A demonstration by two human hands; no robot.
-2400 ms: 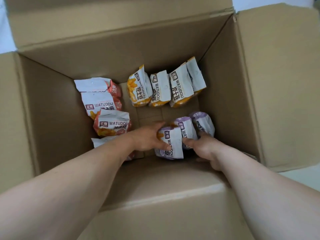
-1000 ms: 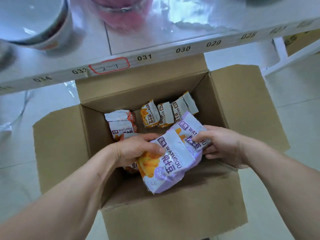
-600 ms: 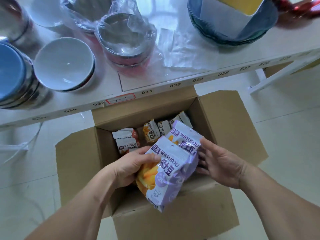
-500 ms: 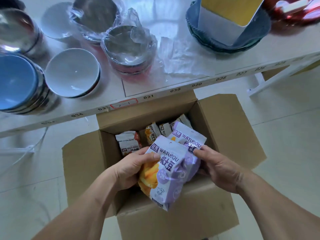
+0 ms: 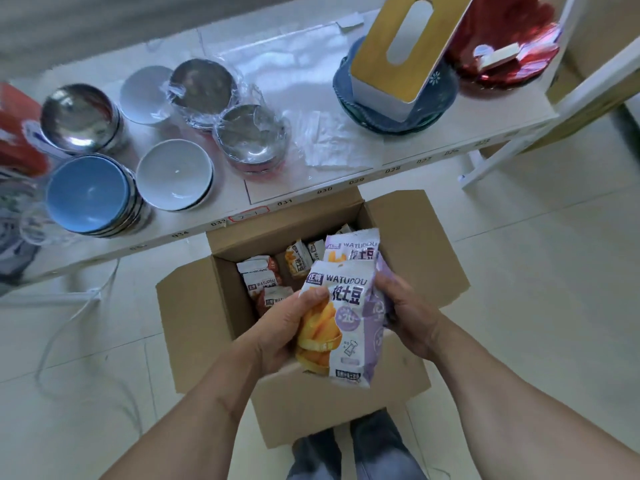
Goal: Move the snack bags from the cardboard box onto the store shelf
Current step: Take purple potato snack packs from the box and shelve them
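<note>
An open cardboard box (image 5: 408, 237) stands on the floor below the white store shelf (image 5: 311, 178). Above the box I hold a small stack of purple snack bags (image 5: 346, 313) upright between both hands. My left hand (image 5: 287, 327) grips the stack's left side, thumb across the front bag. My right hand (image 5: 405, 317) grips its right side, fingers curled round the bags. Red snack bags (image 5: 259, 275) and orange snack bags (image 5: 298, 261) still lie inside the box at the back.
The shelf holds a blue bowl stack (image 5: 90, 195), white bowls (image 5: 173, 174), wrapped steel bowls (image 5: 249, 140), a blue dish with a tissue box (image 5: 398, 64) and a red item (image 5: 502, 46). A crumpled plastic sheet (image 5: 332, 136) lies mid-shelf. My legs show below the box.
The purple bags rose out of the box between both hands and turned upright. My view tilted up, bringing much more of the shelf into sight.
</note>
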